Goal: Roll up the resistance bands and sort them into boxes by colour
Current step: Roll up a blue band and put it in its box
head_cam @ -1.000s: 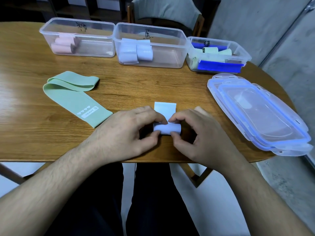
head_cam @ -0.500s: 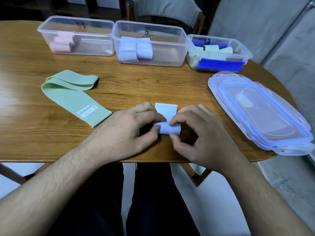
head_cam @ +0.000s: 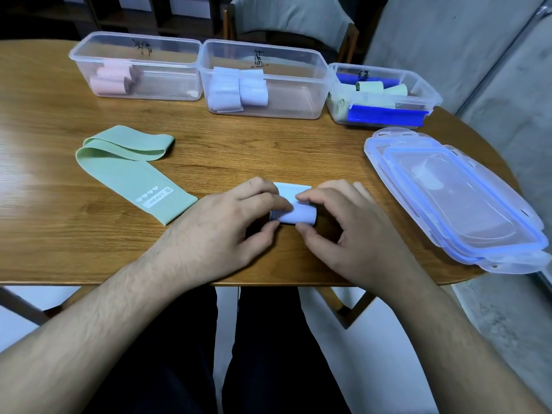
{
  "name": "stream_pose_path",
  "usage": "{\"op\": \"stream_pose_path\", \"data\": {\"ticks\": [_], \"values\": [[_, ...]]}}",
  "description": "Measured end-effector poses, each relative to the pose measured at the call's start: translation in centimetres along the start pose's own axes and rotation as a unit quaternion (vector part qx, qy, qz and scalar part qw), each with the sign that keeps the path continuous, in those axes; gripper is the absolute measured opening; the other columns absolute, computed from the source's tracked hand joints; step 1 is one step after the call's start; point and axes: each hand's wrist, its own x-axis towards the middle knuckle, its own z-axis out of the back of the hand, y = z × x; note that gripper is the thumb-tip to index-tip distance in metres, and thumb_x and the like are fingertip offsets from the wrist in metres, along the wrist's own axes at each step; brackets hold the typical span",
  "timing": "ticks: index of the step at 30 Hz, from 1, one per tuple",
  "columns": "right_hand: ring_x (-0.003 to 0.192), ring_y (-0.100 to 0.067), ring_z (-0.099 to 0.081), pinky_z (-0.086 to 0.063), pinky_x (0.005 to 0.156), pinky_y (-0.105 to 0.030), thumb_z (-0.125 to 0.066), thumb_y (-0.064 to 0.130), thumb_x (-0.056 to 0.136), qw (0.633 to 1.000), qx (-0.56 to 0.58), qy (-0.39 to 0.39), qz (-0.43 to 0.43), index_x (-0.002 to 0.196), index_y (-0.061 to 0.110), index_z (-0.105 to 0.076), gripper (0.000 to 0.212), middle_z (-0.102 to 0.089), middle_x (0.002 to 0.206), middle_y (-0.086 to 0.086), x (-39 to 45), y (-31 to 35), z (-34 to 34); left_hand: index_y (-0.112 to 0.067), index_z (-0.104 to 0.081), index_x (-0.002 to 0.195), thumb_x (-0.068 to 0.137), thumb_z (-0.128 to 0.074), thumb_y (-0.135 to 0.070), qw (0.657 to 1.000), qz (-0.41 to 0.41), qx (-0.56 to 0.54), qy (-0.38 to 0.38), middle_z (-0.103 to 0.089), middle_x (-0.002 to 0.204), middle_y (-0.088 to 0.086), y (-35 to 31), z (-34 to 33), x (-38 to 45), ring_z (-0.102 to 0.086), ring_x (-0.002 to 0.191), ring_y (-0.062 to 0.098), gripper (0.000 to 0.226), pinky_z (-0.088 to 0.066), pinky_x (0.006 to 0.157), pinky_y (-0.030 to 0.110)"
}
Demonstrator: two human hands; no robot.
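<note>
A pale blue band [head_cam: 297,216], mostly rolled, lies on the wooden table [head_cam: 268,150] near its front edge. A short flat tail of it sticks out toward the boxes. My left hand [head_cam: 227,231] pinches the roll's left end between thumb and fingers. My right hand [head_cam: 343,234] pinches its right end the same way. A green band [head_cam: 128,171] marked HEAVY lies flat and folded to the left. At the back stand three clear boxes: one with pink rolls [head_cam: 134,49], one with pale blue rolls [head_cam: 263,55], one with green rolls [head_cam: 385,76].
A stack of clear lids with blue seals [head_cam: 454,198] lies at the right, reaching over the table's edge. A chair [head_cam: 286,22] stands behind the boxes. A grey wall rises at the right. My dark trousers show below the table edge.
The roll has turned further away from me and grown, so the flat tail of the pale blue band is shorter. Both hands moved slightly forward with it.
</note>
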Motion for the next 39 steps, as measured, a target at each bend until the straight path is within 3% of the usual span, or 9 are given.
{"op": "stream_pose_path", "data": {"ticks": [5,10,14,17,23,28,33,36,39], "values": [[0.096,-0.012,-0.049,-0.036,0.089,-0.021,-0.062,0.036,0.088,1.000,0.001,0.001,0.004,0.113,0.025,-0.064,0.028,-0.057,0.111,0.011,0.2,0.0,0.0,-0.028,-0.062,0.121,0.092,-0.054,-0.035,1.000,0.012,-0.008,-0.004,-0.055,0.120,-0.017,0.4,-0.3,0.2,-0.063,0.095,0.008,0.031,-0.056,0.072,0.034],[0.097,-0.012,-0.052,-0.038,0.087,-0.021,-0.068,0.028,0.088,1.000,0.011,-0.003,0.000,0.111,0.024,-0.067,0.023,-0.059,0.107,0.011,0.3,0.0,0.1,-0.030,-0.062,0.118,0.092,-0.060,-0.032,1.000,0.023,-0.018,-0.003,-0.055,0.117,-0.020,0.6,-0.2,0.5,-0.061,0.098,0.005,0.027,-0.056,0.073,0.034],[0.091,-0.013,-0.052,-0.036,0.084,-0.014,-0.068,0.027,0.083,1.000,0.017,-0.014,0.014,0.106,0.022,-0.068,0.024,-0.061,0.101,0.010,0.0,0.5,0.3,-0.031,-0.060,0.115,0.092,-0.062,-0.032,0.999,0.016,-0.031,0.001,-0.056,0.113,-0.018,0.1,0.1,0.1,-0.060,0.088,0.004,0.023,-0.054,0.070,0.032],[0.089,-0.012,-0.053,-0.040,0.083,-0.021,-0.069,0.027,0.082,0.999,0.029,0.000,0.023,0.103,0.023,-0.065,0.022,-0.060,0.097,0.013,-0.2,0.8,0.5,-0.032,-0.057,0.112,0.088,-0.057,-0.035,0.999,0.011,-0.040,0.012,-0.056,0.111,-0.019,-0.3,0.5,-0.2,-0.056,0.086,0.000,0.024,-0.052,0.070,0.029],[0.085,-0.014,-0.049,-0.044,0.080,-0.033,-0.064,0.034,0.084,1.000,0.003,-0.011,0.025,0.101,0.024,-0.065,0.020,-0.058,0.095,0.013,-0.2,0.8,0.4,-0.036,-0.056,0.116,0.090,-0.050,-0.041,0.999,0.024,-0.028,0.037,-0.050,0.115,-0.021,-0.4,0.6,-0.1,-0.062,0.088,0.009,0.027,-0.054,0.069,0.035],[0.093,-0.011,-0.048,-0.043,0.084,-0.032,-0.063,0.044,0.084,0.999,-0.031,-0.021,0.005,0.110,0.030,-0.066,0.030,-0.054,0.103,0.012,0.0,0.7,0.4,-0.040,-0.059,0.123,0.095,-0.048,-0.044,0.999,0.049,-0.001,0.023,-0.043,0.117,-0.020,-0.4,0.5,0.1,-0.054,0.074,0.006,0.031,-0.049,0.066,0.028],[0.091,-0.012,-0.047,-0.042,0.083,-0.031,-0.066,0.039,0.085,0.999,-0.039,-0.026,0.023,0.109,0.027,-0.066,0.027,-0.056,0.105,0.010,-0.1,0.4,0.2,-0.038,-0.056,0.130,0.091,-0.057,-0.042,0.998,0.053,0.016,0.031,-0.041,0.120,-0.019,-0.3,0.3,0.1,-0.049,0.068,-0.002,0.040,-0.038,0.065,0.019],[0.095,-0.011,-0.047,-0.043,0.086,-0.031,-0.063,0.042,0.085,0.999,-0.033,-0.024,0.001,0.111,0.029,-0.065,0.030,-0.056,0.107,0.012,0.0,0.1,0.1,-0.036,-0.055,0.128,0.088,-0.065,-0.037,0.998,0.048,0.004,0.033,-0.041,0.124,-0.019,-0.1,0.3,0.2,-0.050,0.069,-0.008,0.042,-0.040,0.066,0.017],[0.099,-0.010,-0.046,-0.041,0.090,-0.030,-0.061,0.046,0.084,0.999,-0.034,-0.017,-0.013,0.114,0.031,-0.064,0.034,-0.057,0.109,0.014,0.2,0.0,0.0,-0.035,-0.054,0.127,0.087,-0.064,-0.037,0.998,0.048,0.009,0.038,-0.042,0.127,-0.021,-0.1,0.2,0.5,-0.055,0.079,-0.001,0.042,-0.050,0.069,0.026]]}}
